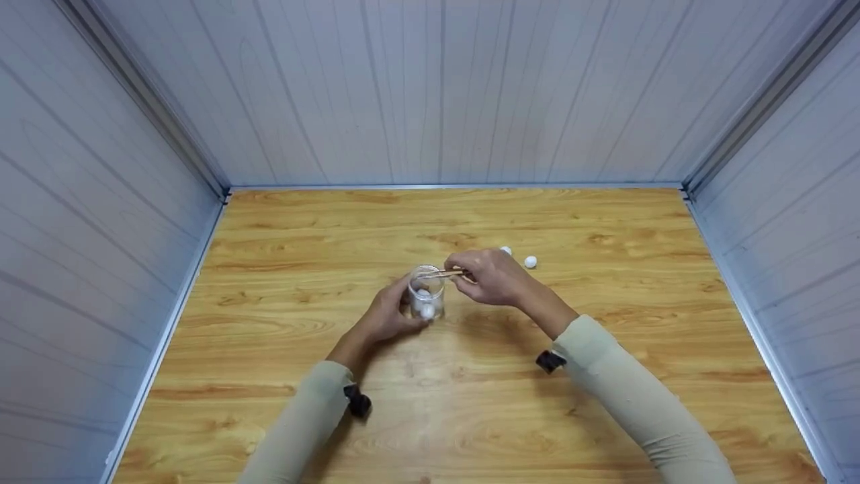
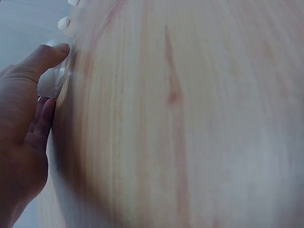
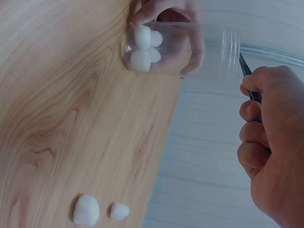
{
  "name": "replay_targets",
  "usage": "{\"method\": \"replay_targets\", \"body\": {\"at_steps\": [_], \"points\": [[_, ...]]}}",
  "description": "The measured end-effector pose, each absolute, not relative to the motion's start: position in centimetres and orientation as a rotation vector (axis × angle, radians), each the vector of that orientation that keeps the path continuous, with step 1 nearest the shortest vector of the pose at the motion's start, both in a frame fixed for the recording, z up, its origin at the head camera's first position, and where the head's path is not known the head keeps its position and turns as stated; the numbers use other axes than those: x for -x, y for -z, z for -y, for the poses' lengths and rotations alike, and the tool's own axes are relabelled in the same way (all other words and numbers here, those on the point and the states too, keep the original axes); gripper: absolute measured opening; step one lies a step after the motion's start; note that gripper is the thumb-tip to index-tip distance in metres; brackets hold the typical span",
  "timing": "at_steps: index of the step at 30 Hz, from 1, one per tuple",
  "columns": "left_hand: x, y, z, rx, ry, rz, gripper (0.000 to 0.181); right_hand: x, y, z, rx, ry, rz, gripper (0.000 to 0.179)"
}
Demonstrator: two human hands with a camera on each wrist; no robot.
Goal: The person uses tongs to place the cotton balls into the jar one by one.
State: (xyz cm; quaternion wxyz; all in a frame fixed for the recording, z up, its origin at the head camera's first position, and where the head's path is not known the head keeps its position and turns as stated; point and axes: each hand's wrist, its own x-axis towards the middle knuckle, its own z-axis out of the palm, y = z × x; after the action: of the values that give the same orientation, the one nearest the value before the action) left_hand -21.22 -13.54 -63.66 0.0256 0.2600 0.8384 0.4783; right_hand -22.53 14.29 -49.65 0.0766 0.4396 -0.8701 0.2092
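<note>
A clear, cylindrical jar (image 1: 440, 296) stands upright on the wooden tabletop with several white cotton balls (image 3: 140, 61) piled at its bottom. My left hand (image 1: 388, 312) grips the jar from the left, thumb on the near side and fingers behind; the left wrist view shows the thumb (image 2: 53, 53) against its wall. In my right hand (image 1: 494, 277) is a pair of slim metal tweezers (image 1: 451, 273), pinched between thumb and fingers. They lie nearly level in the head view, tips over the jar's mouth. No cotton ball shows between the tips.
Two loose cotton balls, a nearer one (image 1: 531, 262) and one partly behind my right hand (image 1: 506, 250), lie on the table (image 1: 302, 255). Pale panel walls (image 1: 430, 94) enclose the table at the back and both sides. A small black camera sits on each wrist.
</note>
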Motion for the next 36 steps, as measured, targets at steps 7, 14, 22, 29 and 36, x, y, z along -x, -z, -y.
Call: {"method": "replay_targets", "body": {"at_steps": [7,14,22,29,36], "points": [[20.9,63.3,13.5,-0.81,-1.514,-2.597,0.085,22.7,49.0,-14.7,-1.304,-0.65,2.568,0.01],[21.1,64.0,13.5,-0.834,-1.543,-2.608,0.081,22.9,48.9,-15.6,-1.273,-0.67,2.6,0.013],[20.9,63.2,13.4,-0.782,-1.552,-2.577,0.08,23.2,49.1,-17.1,-1.229,-0.691,2.625,0.013],[21.2,63.6,13.4,-0.774,-1.52,-2.591,0.084,23.2,49.6,-18.2,-1.173,-0.657,2.64,0.015],[21.3,64.0,13.4,-0.79,-1.516,-2.596,0.082,23.2,50.6,-19.7,-1.103,-0.669,2.646,0.017]]}}
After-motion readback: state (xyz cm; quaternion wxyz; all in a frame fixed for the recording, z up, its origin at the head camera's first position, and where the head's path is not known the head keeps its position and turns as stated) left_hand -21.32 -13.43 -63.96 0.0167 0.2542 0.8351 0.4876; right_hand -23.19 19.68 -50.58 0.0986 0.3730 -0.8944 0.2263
